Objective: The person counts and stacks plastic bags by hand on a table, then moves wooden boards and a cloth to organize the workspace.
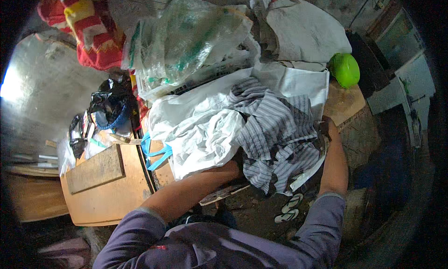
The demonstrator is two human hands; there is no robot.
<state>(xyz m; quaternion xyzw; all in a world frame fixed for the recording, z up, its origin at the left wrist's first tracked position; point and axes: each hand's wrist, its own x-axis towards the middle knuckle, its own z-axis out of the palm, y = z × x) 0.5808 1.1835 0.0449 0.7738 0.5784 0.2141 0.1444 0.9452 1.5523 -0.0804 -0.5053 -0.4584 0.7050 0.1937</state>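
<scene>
A crumpled grey striped cloth (276, 129) lies over a white sack or sheet (210, 136) on the table before me. My left hand (238, 165) reaches beneath the cloth's left side, by the white material's lower edge; its fingers are hidden. At the cloth's right side, my right hand (326, 126) is at the white sheet's edge, mostly in shadow, and I cannot tell what its fingers hold. Light-blue straps (155, 153) stick out at the left of the white material.
Behind stands a plastic-wrapped bundle (189, 41) beside a white sack (308, 27). A green bowl (344, 70) is at the back right. Leftward are a wooden board (96, 169), black plastic bags (108, 97) and a red patterned cloth (94, 34). Flip-flops (288, 211) lie on the floor.
</scene>
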